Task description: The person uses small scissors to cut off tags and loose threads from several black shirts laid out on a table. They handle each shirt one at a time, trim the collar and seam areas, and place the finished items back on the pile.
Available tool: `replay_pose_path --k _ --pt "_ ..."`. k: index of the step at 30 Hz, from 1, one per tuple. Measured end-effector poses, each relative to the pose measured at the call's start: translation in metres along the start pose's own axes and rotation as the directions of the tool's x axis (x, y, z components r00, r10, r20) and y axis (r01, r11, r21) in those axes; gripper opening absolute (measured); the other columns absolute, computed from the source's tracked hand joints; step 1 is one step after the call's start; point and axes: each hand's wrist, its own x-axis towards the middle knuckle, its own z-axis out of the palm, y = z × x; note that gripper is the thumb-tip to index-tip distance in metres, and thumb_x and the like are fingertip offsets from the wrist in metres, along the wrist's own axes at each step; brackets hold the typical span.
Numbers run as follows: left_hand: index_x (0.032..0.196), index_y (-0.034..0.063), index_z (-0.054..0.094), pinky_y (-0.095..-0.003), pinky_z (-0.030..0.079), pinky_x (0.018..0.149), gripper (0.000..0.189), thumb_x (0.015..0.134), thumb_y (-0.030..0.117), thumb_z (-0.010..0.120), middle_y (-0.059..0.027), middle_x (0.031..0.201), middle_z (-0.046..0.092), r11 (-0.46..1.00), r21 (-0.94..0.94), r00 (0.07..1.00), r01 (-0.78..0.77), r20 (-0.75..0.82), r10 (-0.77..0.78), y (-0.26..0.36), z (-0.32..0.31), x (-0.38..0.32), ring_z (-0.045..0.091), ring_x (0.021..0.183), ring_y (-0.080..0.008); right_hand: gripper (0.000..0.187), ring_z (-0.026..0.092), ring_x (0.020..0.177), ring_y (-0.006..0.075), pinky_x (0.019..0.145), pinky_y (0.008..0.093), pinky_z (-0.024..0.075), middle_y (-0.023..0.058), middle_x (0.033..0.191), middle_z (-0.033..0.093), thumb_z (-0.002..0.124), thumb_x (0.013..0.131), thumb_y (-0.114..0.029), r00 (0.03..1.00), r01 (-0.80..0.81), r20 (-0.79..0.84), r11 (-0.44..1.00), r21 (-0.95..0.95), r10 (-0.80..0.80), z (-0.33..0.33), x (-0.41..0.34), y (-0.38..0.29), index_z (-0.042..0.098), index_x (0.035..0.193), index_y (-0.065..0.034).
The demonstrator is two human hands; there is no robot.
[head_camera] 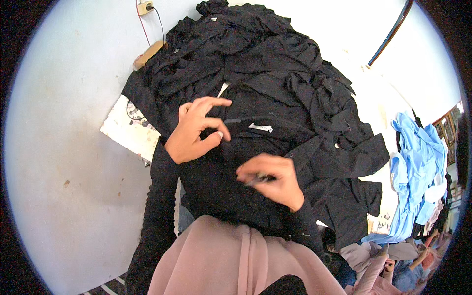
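Observation:
A black garment (pixel 221 180) lies spread before me, its neck part bearing a small white label (pixel 260 128). My left hand (pixel 201 129) hovers over or rests lightly on the cloth left of that label, fingers apart and holding nothing. Below the label, my right hand (pixel 274 180) is curled around a small metal tool (pixel 258 179), perhaps thread snips; motion blur and the fingers hide most of it. Buttons or snaps show along a black placket (pixel 302 150) to the right of the label.
Black garments (pixel 254 55) form a large heap beyond my hands. A table corner (pixel 125 121) shows at left, near a wall socket (pixel 146 7) with a plugged cord. Light blue garments (pixel 416 169) are piled at right. Other people (pixel 398 261) sit at lower right.

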Motion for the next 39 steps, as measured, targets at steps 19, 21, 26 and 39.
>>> replay_pose_path --k 19,21,26,39 --pt "0.102 0.0144 0.068 -0.0352 0.044 0.062 0.042 0.062 0.003 0.064 -0.0016 0.084 0.053 0.926 0.339 0.865 -0.167 -0.401 0.302 0.003 0.085 -0.043 0.054 0.072 -0.0198 0.014 0.050 0.052 0.0064 0.049 0.0245 0.0303 -0.0001 0.098 0.075 0.074 0.078 -0.008 0.830 0.210 0.112 0.120 -0.970 -0.547 -0.048 -0.067 0.058 0.064 0.084 -0.0157" --pt "0.114 0.0139 0.069 -0.0338 0.049 0.080 0.051 0.065 0.002 0.065 -0.0063 0.096 0.061 0.928 0.350 0.944 -0.130 -0.243 0.224 0.009 0.078 -0.046 0.060 0.088 -0.0220 0.013 0.050 0.053 0.0062 0.049 0.0246 0.0306 -0.0003 0.098 0.075 0.073 0.078 -0.008 0.865 0.182 0.060 0.198 -0.963 -0.499 -0.049 -0.069 0.049 0.065 0.085 -0.0159" --pt "0.124 0.0038 0.064 -0.0325 0.035 0.113 0.033 0.092 0.010 0.061 -0.0125 0.131 0.062 0.793 -0.455 0.905 0.405 0.320 -0.279 0.019 0.065 -0.034 0.052 0.129 -0.0220 0.005 0.057 0.060 0.0211 0.060 0.0327 0.0388 0.0031 0.076 0.070 0.071 0.083 -0.005 0.944 -0.096 -0.300 0.756 -0.647 -0.137 -0.064 -0.050 0.035 0.070 0.087 -0.0077" --pt "0.132 -0.0045 0.055 -0.0307 0.047 0.101 0.058 0.085 0.019 0.078 -0.0128 0.123 0.065 -0.017 -0.867 0.787 0.498 0.460 -0.412 0.061 0.075 -0.027 0.062 0.111 -0.0190 0.020 0.060 0.067 0.0205 0.065 0.0328 0.0453 0.0063 0.083 0.071 0.083 0.075 -0.014 0.852 -0.218 -0.523 0.911 -0.349 0.004 -0.057 -0.040 0.032 0.071 0.090 -0.0090"
